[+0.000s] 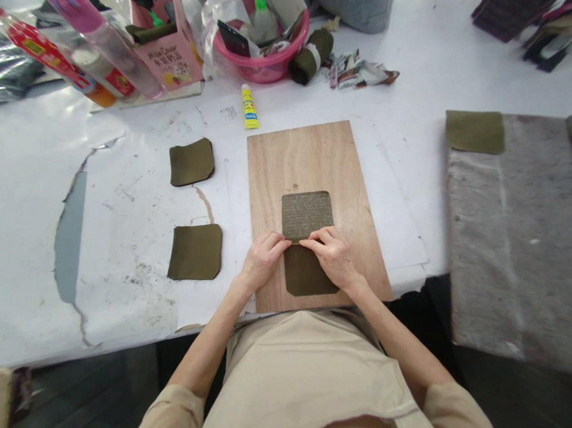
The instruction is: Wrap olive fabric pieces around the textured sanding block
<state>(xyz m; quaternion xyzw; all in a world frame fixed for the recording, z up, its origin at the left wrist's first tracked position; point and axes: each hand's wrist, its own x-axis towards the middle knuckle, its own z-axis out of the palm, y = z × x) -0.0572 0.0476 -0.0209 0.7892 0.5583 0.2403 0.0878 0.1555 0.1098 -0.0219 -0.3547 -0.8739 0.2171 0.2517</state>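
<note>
On a wooden board [299, 157] lie two olive fabric pieces meeting edge to edge. The far piece [307, 214] shows a speckled, textured face; the near piece [309, 272] is smooth and darker. My left hand [265, 256] pinches the left part of the seam where they meet. From the right, my right hand [331, 254] pinches the same seam, its fingertips close to the left ones. Both hands are closed on the fabric edge, and the right one covers part of the near piece. Two small olive fabric stacks, the upper [192, 162] and the lower [195, 252], rest left of the board.
A yellow glue tube [249, 107] lies beyond the board. Behind it stand a pink basket [270, 68], a rolled olive strip [311, 56], a pink box [167, 55] and bottles [103, 41]. At right, a grey padded board [521, 241] carries an olive piece [476, 131]. The white table covering [130, 230] is torn.
</note>
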